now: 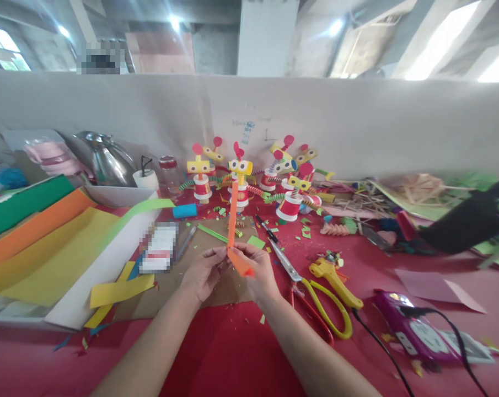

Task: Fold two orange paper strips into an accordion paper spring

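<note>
An orange paper strip (233, 212) stands upright between my hands, its lower part bent toward the right. The fingers of my left hand (208, 271) are closed on the strip near the bend. On the other side of the bend, my right hand (255, 270) pinches the same strip, with the folded end showing over its fingers. Both hands are above a brown cardboard sheet (150, 300). Thin green strips (212, 233) lie on the cardboard just beyond my fingers.
Paper-cup figures (289, 207) stand at the back. Scissors (290, 267), a yellow glue gun (336, 281) and a purple device (418, 331) with a cable lie right. A box of coloured paper (54, 248) is left, with yellow strips (121, 291) beside it.
</note>
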The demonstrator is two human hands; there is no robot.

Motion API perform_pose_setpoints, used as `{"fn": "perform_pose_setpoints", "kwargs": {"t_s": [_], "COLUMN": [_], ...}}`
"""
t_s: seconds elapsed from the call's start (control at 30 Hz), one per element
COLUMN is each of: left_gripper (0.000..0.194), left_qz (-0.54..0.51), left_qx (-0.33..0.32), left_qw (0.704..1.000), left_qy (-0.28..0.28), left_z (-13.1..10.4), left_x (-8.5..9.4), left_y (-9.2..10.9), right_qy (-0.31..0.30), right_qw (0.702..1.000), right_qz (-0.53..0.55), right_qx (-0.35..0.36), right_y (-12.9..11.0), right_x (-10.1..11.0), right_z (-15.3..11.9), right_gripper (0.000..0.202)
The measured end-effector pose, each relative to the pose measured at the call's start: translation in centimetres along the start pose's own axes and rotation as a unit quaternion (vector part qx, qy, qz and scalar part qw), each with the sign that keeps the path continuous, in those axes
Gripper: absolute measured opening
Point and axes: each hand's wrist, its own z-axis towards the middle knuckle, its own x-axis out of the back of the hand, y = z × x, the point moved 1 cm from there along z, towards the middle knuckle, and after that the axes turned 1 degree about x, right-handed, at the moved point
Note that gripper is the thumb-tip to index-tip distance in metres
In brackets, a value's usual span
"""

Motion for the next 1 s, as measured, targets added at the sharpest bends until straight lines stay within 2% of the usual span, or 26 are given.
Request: {"fn": "perform_pose_setpoints", "kwargs": {"t_s": [0.17,0.3,0.37,0.43,0.5,0.6,0.67,0.83,1.0], "left_gripper": [0.023,0.023,0.022,0.021,0.021,0.019,0.018,0.016,0.021], "left_qz": [0.046,0.073,0.077,0.077,0.075,0.062,0.041,-0.011,0.019], "left_qx": [-0.024,-0.059,-0.08,-0.1,-0.115,-0.126,-0.123,-0.071,-0.012], "left_qw": [0.999,0.996,0.993,0.991,0.989,0.989,0.99,0.997,1.0], "left_qy": [-0.002,0.009,0.026,0.045,0.052,0.054,0.055,0.031,0.007], "left_z": [0.0,-0.1,-0.1,-0.1,-0.1,-0.1,-0.2,-0.1,-0.3], "left_x": [-0.5,-0.8,-0.9,-0.9,-1.0,-1.1,-1.2,-1.1,-0.8], "left_y": [0.5,0.6,0.5,0.4,0.1,-0.3,-0.4,-0.1,0.5], "right_qy": [-0.005,0.021,-0.001,-0.044,-0.058,-0.006,0.027,0.047,0.042], "right_qw": [0.997,0.992,0.99,0.989,0.992,0.997,0.998,0.998,0.999], "right_qz": [-0.059,-0.106,-0.124,-0.118,-0.088,-0.046,-0.032,-0.018,0.007], "right_qx": [0.039,0.058,0.067,0.076,0.07,0.054,0.05,0.043,0.028], "right_y": [0.8,0.7,0.5,0.3,0.2,0.2,0.3,0.1,0.1], "right_x": [0.5,0.5,0.3,0.0,-0.2,-0.4,-0.4,-0.3,-0.4], "right_z": [0.1,0.2,0.2,0.1,0.0,-0.1,-0.1,0.0,0.0], "right_gripper": [0.019,0.016,0.014,0.013,0.016,0.02,0.018,0.013,0.013]}}
